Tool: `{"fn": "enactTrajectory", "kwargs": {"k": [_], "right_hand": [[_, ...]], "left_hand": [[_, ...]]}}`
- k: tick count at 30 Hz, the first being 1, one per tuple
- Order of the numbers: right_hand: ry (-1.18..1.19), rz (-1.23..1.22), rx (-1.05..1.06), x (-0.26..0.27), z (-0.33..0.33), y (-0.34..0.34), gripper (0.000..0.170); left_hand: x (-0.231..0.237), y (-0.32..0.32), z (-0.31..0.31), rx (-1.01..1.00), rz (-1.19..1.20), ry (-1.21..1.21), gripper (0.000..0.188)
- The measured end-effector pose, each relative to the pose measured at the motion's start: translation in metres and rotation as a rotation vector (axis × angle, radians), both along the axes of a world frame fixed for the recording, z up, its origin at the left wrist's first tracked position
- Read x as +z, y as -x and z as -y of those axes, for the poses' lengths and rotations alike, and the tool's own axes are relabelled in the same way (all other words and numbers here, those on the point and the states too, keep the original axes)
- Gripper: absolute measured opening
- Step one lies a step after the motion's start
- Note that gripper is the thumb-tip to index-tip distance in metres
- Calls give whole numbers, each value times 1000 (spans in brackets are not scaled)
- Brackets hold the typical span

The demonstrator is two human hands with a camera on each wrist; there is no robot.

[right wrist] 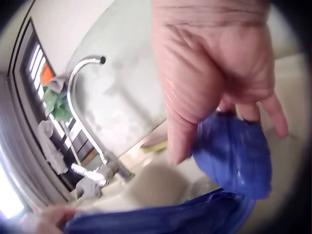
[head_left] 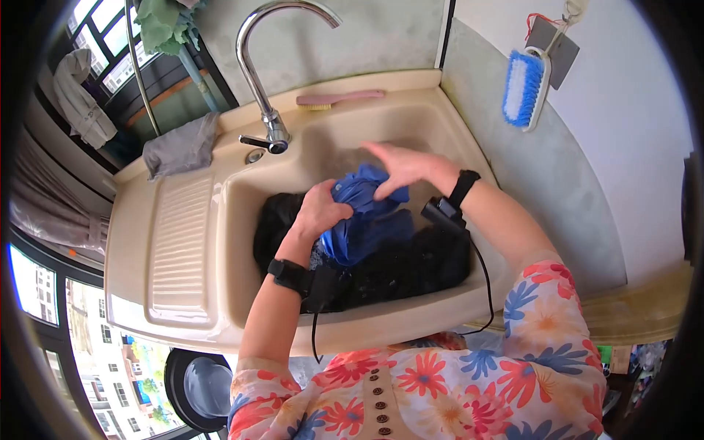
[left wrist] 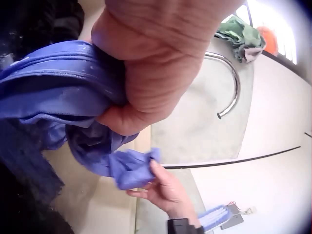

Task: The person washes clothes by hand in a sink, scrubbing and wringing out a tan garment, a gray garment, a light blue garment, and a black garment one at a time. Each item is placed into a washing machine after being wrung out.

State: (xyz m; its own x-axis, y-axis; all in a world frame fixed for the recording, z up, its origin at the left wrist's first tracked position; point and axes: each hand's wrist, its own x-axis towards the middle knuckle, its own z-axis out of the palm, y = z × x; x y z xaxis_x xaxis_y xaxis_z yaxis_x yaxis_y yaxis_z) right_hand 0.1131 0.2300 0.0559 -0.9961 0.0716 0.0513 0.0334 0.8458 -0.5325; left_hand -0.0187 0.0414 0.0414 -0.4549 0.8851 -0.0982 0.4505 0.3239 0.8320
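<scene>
A wet blue garment (head_left: 357,213) with stitched seams is bunched over the sink basin (head_left: 238,242), its lower part hanging toward dark wet clothes (head_left: 411,264). My left hand (head_left: 320,209) grips the gathered cloth on its left side, thumb and fingers closed over the folds. In the left wrist view, the thumb of my right hand (left wrist: 168,197) pinches another end of the garment. From the right wrist view, that end hangs below the palm between thumb and fingers, with the little finger spread away. A stretch of cloth runs between the two hands.
A curved chrome faucet (head_left: 253,66) rises behind the basin, its lever at the base. A pink-handled brush (head_left: 341,98) lies on the back ledge. Left of the basin are a ribbed drainboard (head_left: 180,249) and a grey cloth (head_left: 182,147). A blue-and-white brush (head_left: 526,89) hangs on the right wall.
</scene>
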Motion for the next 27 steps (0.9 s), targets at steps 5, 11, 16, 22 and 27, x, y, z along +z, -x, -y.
{"fn": "enactTrajectory", "kwargs": {"k": [5,11,16,22,27], "right_hand": [[142,-77,103,-23,41,14,89],[-129,490,-247,-104,51,6,65],[-315,480,-246,-174,28,-6,53],[441,-70,-182,-45,33,16,44],[807,-400,69,56,66,14,43]], "left_hand": [[-12,-5,-16,-144,167,-52,52],[-44,2,-2,-135,-53,120,64],[-47,3,19,34,270,206,67],[-41,-14,23,349,736,232,73],[-30,-24,7,257,1350,-42,64]]}}
